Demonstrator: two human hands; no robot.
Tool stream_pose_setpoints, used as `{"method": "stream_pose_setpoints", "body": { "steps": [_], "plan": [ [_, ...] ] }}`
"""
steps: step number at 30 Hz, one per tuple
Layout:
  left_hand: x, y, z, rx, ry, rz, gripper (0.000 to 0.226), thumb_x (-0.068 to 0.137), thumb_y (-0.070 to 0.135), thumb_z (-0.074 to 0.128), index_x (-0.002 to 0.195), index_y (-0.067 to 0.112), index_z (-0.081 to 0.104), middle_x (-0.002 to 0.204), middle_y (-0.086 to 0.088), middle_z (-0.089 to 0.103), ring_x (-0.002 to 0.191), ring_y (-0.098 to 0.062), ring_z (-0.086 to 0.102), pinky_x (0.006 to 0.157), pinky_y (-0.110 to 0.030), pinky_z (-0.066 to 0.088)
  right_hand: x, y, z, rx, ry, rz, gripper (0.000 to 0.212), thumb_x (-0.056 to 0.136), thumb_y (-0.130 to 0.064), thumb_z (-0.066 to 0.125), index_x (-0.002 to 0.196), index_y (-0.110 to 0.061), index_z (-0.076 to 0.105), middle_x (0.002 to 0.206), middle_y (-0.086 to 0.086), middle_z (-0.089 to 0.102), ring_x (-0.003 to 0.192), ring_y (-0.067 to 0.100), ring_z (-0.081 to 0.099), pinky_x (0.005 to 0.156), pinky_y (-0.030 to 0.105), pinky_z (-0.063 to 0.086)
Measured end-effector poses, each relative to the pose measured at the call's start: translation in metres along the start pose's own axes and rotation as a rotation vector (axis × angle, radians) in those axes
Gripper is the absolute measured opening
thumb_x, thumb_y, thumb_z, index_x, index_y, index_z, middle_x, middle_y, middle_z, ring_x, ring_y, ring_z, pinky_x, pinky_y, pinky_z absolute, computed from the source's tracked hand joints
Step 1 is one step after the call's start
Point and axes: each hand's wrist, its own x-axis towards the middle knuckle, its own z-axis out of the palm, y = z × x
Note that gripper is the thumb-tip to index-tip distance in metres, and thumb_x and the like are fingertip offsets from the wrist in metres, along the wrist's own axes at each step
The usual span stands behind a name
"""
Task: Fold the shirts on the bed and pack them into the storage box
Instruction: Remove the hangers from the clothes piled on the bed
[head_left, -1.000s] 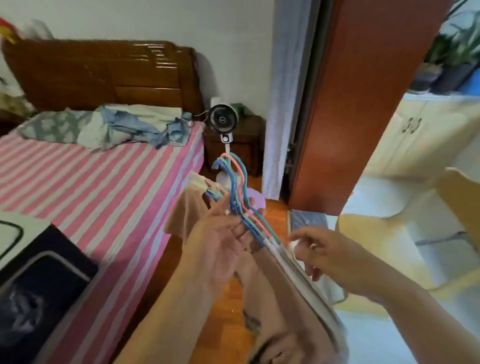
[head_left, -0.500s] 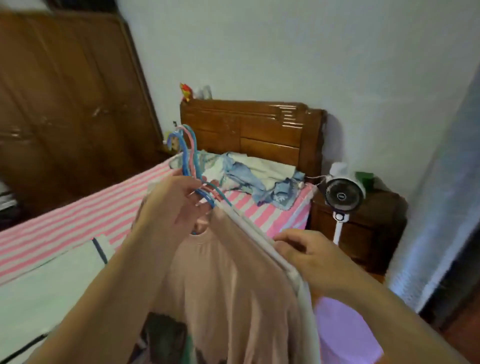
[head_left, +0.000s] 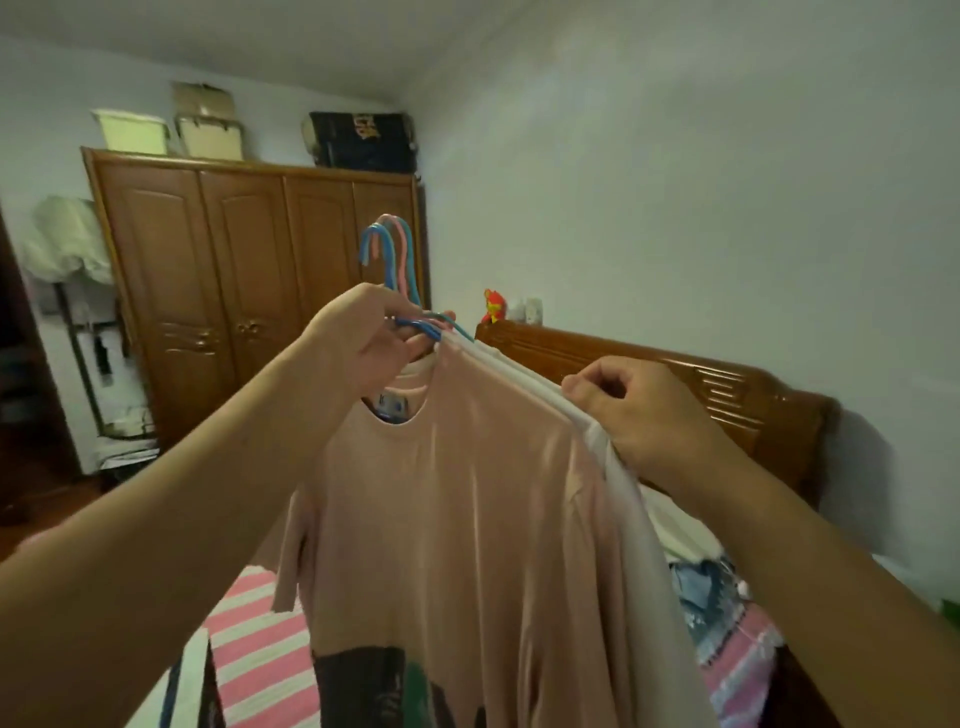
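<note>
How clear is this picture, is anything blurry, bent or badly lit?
Head view: dim, flat indoor light with a greenish cast on the wall; wide-angle bending tilts the wardrobe and stretches both forearms at the edges; the left hand on the hangers and the right hand on the pink shirt are fairly sharp; the striped bed is soft.

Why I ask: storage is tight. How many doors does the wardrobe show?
4, side by side across the wardrobe front: far left, second, third, far right behind the hangers. None looks hidden.
</note>
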Motion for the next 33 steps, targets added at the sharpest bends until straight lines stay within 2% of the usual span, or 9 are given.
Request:
{"method": "stream_pose_setpoints", "body": {
  "steps": [5, 8, 12, 15, 20, 22, 26, 30, 33],
  "plan": [
    [0.089, -0.040, 0.021, -0.063, 0.044, 0.026, 0.033, 0.096, -0.003, 0.058, 0.125, 0.012, 0.052, 0.122, -0.017, 0.062, 0.103, -0.031, 0.071, 0.081, -0.039, 0.061, 0.076, 0.065, -0.005, -0.060, -0.003, -0.005, 0.008, 0.097, -0.033, 0.063, 0.092, -0.032, 0.069, 0.085, -0.013, 0.067, 0.081, 0.006, 0.062, 0.067, 0.021, 0.047],
    [0.129, -0.126, 0.006, -0.119, 0.099, -0.035, 0.025, 0.098, -0.001, 0.059, 0.114, 0.017, 0.059, 0.110, -0.014, 0.069, 0.098, -0.030, 0.075, 0.086, -0.048, 0.061, 0.088, 0.138, 0.010, -0.045, -0.045, 0.113, 0.010, 0.098, -0.032, 0.062, 0.093, -0.029, 0.070, 0.084, -0.006, 0.068, 0.077, 0.007, 0.062, 0.070, 0.030, 0.053],
    [0.158, -0.290, -0.029, -0.110, 0.326, -0.187, 0.019, 0.099, 0.002, 0.060, 0.114, 0.012, 0.065, 0.100, -0.009, 0.072, 0.080, -0.027, 0.077, 0.069, -0.044, 0.060, 0.068, 0.270, 0.072, -0.001, -0.369, 0.443, 0.013, 0.101, -0.038, 0.057, 0.104, -0.030, 0.066, 0.100, -0.014, 0.067, 0.098, 0.008, 0.064, 0.086, 0.029, 0.052],
    [0.185, -0.374, -0.043, -0.076, 0.554, -0.180, 0.013, 0.100, 0.001, 0.058, 0.100, 0.012, 0.065, 0.090, -0.013, 0.071, 0.066, -0.026, 0.074, 0.064, -0.044, 0.060, 0.054, 0.359, 0.120, -0.022, -0.606, 0.514, 0.012, 0.100, -0.038, 0.059, 0.103, -0.029, 0.066, 0.104, -0.011, 0.069, 0.101, 0.008, 0.063, 0.090, 0.028, 0.050],
    [0.230, -0.452, -0.037, -0.091, 0.776, -0.237, 0.011, 0.102, 0.003, 0.055, 0.108, 0.007, 0.064, 0.092, -0.014, 0.071, 0.067, -0.025, 0.075, 0.062, -0.038, 0.060, 0.070, 0.462, 0.161, -0.019, -0.708, 0.478, 0.017, 0.090, -0.025, 0.069, 0.074, -0.030, 0.066, 0.079, -0.014, 0.068, 0.071, -0.001, 0.057, 0.078, 0.032, 0.050],
    [0.240, -0.476, -0.029, -0.160, 0.845, -0.268, 0.015, 0.101, 0.002, 0.057, 0.109, 0.011, 0.064, 0.097, -0.012, 0.073, 0.069, -0.024, 0.075, 0.062, -0.038, 0.061, 0.085, 0.489, 0.164, -0.038, -0.718, 0.450, 0.023, 0.085, -0.021, 0.073, 0.068, -0.034, 0.064, 0.079, -0.011, 0.068, 0.073, 0.002, 0.059, 0.073, 0.029, 0.049],
    [0.256, -0.497, -0.006, -0.266, 1.011, -0.205, 0.022, 0.098, -0.008, 0.054, 0.101, 0.013, 0.061, 0.090, -0.009, 0.067, 0.064, -0.019, 0.074, 0.055, -0.032, 0.060, 0.118, 0.533, 0.156, 0.039, -0.685, 0.365, 0.038, 0.081, -0.015, 0.081, 0.069, -0.044, 0.060, 0.082, -0.010, 0.063, 0.086, 0.002, 0.059, 0.070, 0.010, 0.042],
    [0.263, -0.496, 0.012, -0.184, 1.127, -0.154, 0.019, 0.095, -0.006, 0.061, 0.103, 0.011, 0.062, 0.096, -0.010, 0.074, 0.081, -0.027, 0.077, 0.071, -0.042, 0.064, 0.146, 0.552, 0.149, 0.057, -0.643, 0.193, 0.018, 0.082, -0.016, 0.080, 0.072, -0.026, 0.069, 0.079, -0.014, 0.057, 0.078, 0.006, 0.058, 0.067, 0.018, 0.045],
    [0.269, -0.489, 0.012, -0.017, 1.164, -0.077, 0.019, 0.089, -0.005, 0.070, 0.094, 0.013, 0.064, 0.080, -0.004, 0.076, 0.080, -0.030, 0.076, 0.073, -0.043, 0.062, 0.161, 0.556, 0.146, 0.013, -0.523, -0.013, 0.012, 0.086, -0.013, 0.074, 0.078, -0.017, 0.066, 0.082, -0.009, 0.053, 0.078, 0.010, 0.052, 0.066, 0.025, 0.043]
  ]
}}
